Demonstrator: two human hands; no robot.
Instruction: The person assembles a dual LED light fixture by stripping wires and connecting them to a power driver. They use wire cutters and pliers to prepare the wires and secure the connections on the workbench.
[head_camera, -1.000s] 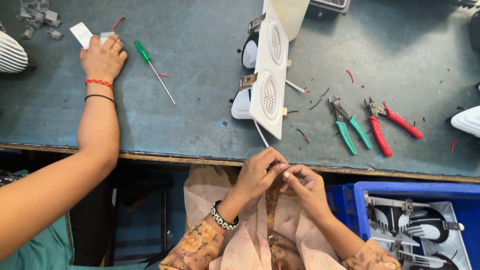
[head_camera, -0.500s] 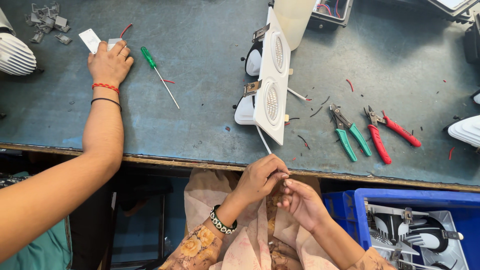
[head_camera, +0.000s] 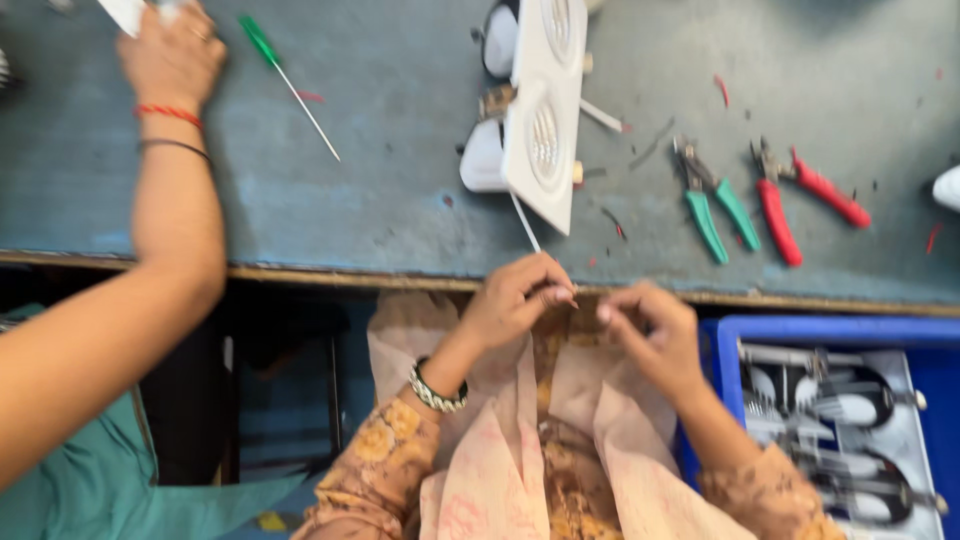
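White twin-lamp fixture (head_camera: 545, 110) lies on the grey-blue worktop (head_camera: 380, 200), near its front edge, with a thin white wire (head_camera: 526, 222) running from it down toward the hands. Left hand (head_camera: 515, 300) has fingertips pinched together at the wire's end; right hand (head_camera: 645, 335) is curled close beside it, fingertips nearly meeting (what it grips is too blurred to tell). Another person's hand (head_camera: 172, 55) rests on the worktop at far left. Green pliers (head_camera: 712, 195) and red pliers (head_camera: 795, 195) lie right of the fixture; a green screwdriver (head_camera: 285, 75) lies left
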